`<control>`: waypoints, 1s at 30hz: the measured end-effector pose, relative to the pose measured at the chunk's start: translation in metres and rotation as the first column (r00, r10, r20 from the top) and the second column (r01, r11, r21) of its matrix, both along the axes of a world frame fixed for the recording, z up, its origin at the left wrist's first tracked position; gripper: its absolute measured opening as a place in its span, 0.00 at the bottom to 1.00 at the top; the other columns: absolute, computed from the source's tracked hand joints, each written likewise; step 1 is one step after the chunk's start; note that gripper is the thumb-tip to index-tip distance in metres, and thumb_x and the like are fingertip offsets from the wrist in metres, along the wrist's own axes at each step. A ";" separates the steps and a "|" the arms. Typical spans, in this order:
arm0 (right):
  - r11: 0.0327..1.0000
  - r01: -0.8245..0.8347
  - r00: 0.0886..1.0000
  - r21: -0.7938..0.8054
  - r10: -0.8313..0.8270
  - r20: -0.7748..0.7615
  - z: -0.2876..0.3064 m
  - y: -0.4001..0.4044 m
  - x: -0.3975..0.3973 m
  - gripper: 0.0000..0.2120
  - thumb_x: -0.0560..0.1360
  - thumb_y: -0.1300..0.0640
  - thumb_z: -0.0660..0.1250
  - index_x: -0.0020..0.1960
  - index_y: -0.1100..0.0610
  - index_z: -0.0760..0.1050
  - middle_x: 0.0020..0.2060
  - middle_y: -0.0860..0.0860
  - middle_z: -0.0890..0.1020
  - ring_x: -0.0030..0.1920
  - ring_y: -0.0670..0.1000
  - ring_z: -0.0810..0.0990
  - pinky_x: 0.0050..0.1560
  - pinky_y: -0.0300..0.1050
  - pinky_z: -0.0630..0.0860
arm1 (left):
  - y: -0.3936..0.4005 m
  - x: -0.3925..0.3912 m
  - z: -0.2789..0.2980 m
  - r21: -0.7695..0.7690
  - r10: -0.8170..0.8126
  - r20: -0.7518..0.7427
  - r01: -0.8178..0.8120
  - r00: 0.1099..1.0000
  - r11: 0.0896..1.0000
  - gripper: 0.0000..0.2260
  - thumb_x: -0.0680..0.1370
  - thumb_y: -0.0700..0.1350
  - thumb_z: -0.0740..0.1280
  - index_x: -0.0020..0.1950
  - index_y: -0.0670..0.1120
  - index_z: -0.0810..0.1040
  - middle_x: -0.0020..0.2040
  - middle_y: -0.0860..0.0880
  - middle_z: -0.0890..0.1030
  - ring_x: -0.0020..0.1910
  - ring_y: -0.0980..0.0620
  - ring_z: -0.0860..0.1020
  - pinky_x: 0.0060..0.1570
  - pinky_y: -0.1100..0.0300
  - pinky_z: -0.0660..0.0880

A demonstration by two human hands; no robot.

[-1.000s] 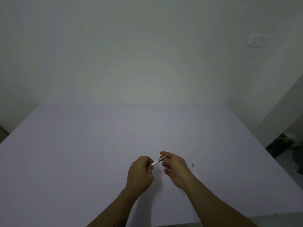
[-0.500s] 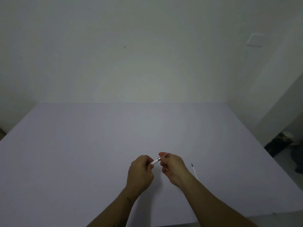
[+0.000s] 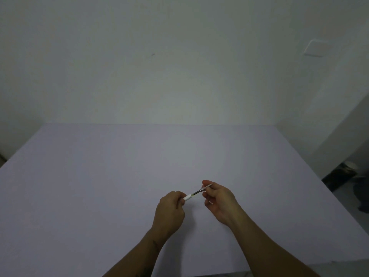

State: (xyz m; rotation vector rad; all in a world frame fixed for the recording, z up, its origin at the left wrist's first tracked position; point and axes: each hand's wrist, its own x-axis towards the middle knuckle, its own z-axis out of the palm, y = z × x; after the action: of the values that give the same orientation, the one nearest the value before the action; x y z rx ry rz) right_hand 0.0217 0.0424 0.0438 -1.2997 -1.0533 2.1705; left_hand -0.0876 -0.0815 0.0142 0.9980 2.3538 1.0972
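Above the pale lilac table (image 3: 119, 176) I hold a thin pen (image 3: 196, 192) between both hands. My left hand (image 3: 169, 212) grips its white barrel, and only the barrel's end shows past the fingers. My right hand (image 3: 218, 200) pinches the silvery tip end between thumb and fingertips. A dark slim section with a small yellow-green mark spans the gap between the hands. The pen slants up to the right, a little above the table.
The table runs back to a plain white wall and ends at its right edge (image 3: 319, 176). On the floor beyond that edge stand a dark object with a white top (image 3: 341, 172) and a bluish shape (image 3: 362, 194). A white wall plate (image 3: 316, 47) is high on the right.
My hands have drawn apart, the right one moving right, so the pen's dark middle section now shows. The thin white stick that lay by my right wrist is no longer visible.
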 end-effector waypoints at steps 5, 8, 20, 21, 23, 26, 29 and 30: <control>0.988 0.155 0.988 -0.022 -0.155 -0.006 0.002 0.015 0.001 0.09 0.79 0.68 0.62 0.52 0.59 0.80 0.41 0.56 0.82 0.40 0.51 0.79 0.38 0.43 0.73 | 0.001 0.000 -0.002 -0.054 0.005 0.038 -0.003 0.999 0.999 0.06 0.78 0.41 0.63 0.48 0.48 0.80 0.40 0.51 0.79 0.37 0.53 0.76 0.40 0.58 0.76; 0.976 0.213 0.972 0.047 -0.217 0.088 -0.002 0.026 0.006 0.10 0.76 0.70 0.63 0.52 0.59 0.77 0.38 0.58 0.82 0.36 0.53 0.79 0.35 0.43 0.73 | 0.000 -0.002 -0.006 -0.085 0.062 0.076 -0.056 0.995 0.995 0.05 0.77 0.41 0.64 0.45 0.48 0.79 0.36 0.53 0.78 0.34 0.52 0.76 0.38 0.56 0.75; 0.559 -0.689 0.591 0.461 0.065 0.804 -0.052 0.015 -0.003 0.13 0.73 0.61 0.67 0.57 0.55 0.72 0.46 0.53 0.79 0.41 0.53 0.76 0.34 0.38 0.67 | 0.009 0.010 -0.026 -0.136 0.161 0.229 -0.132 0.960 0.982 0.02 0.75 0.43 0.71 0.43 0.47 0.78 0.38 0.50 0.81 0.37 0.53 0.79 0.37 0.64 0.74; 0.511 -0.722 0.570 0.467 0.057 0.820 -0.054 0.016 -0.008 0.13 0.73 0.61 0.67 0.57 0.55 0.71 0.45 0.53 0.78 0.42 0.55 0.77 0.37 0.40 0.67 | 0.010 0.011 -0.029 -0.133 0.179 0.247 -0.150 0.952 0.980 0.03 0.75 0.42 0.71 0.43 0.47 0.78 0.38 0.51 0.81 0.37 0.53 0.79 0.37 0.64 0.74; 0.424 -0.779 0.526 0.462 0.039 0.850 -0.060 0.017 -0.016 0.13 0.73 0.60 0.66 0.57 0.56 0.69 0.47 0.55 0.80 0.46 0.59 0.80 0.39 0.43 0.67 | 0.011 0.013 -0.034 -0.124 0.211 0.290 -0.182 0.933 0.975 0.03 0.74 0.41 0.71 0.44 0.46 0.78 0.38 0.50 0.81 0.38 0.52 0.79 0.37 0.63 0.74; 0.338 -0.835 0.468 0.434 0.021 0.884 -0.068 0.018 -0.022 0.14 0.72 0.60 0.66 0.56 0.56 0.69 0.48 0.56 0.82 0.48 0.60 0.81 0.39 0.45 0.68 | 0.010 0.015 -0.039 -0.129 0.239 0.324 -0.208 0.915 0.970 0.03 0.74 0.40 0.71 0.44 0.45 0.79 0.39 0.49 0.81 0.39 0.50 0.79 0.38 0.63 0.74; 0.316 -0.850 0.445 0.422 0.003 0.895 -0.071 0.017 -0.021 0.13 0.71 0.60 0.66 0.55 0.57 0.69 0.48 0.56 0.82 0.48 0.59 0.81 0.38 0.44 0.67 | 0.008 0.014 -0.041 -0.129 0.246 0.336 -0.215 0.909 0.968 0.02 0.74 0.39 0.71 0.44 0.45 0.79 0.40 0.49 0.81 0.41 0.51 0.79 0.41 0.60 0.76; 0.317 -0.852 0.439 0.417 -0.003 0.899 -0.072 0.017 -0.020 0.13 0.71 0.60 0.66 0.54 0.57 0.70 0.49 0.56 0.81 0.48 0.59 0.81 0.38 0.44 0.67 | 0.007 0.014 -0.041 -0.131 0.246 0.340 -0.213 0.908 0.968 0.02 0.74 0.39 0.71 0.44 0.45 0.79 0.41 0.49 0.81 0.41 0.51 0.80 0.42 0.59 0.76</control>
State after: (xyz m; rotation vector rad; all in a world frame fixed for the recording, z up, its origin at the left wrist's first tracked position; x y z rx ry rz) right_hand 0.0013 0.0594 -0.0284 -1.4090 -2.8050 0.6683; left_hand -0.0739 -0.0741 -0.0272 0.4486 2.2340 1.1317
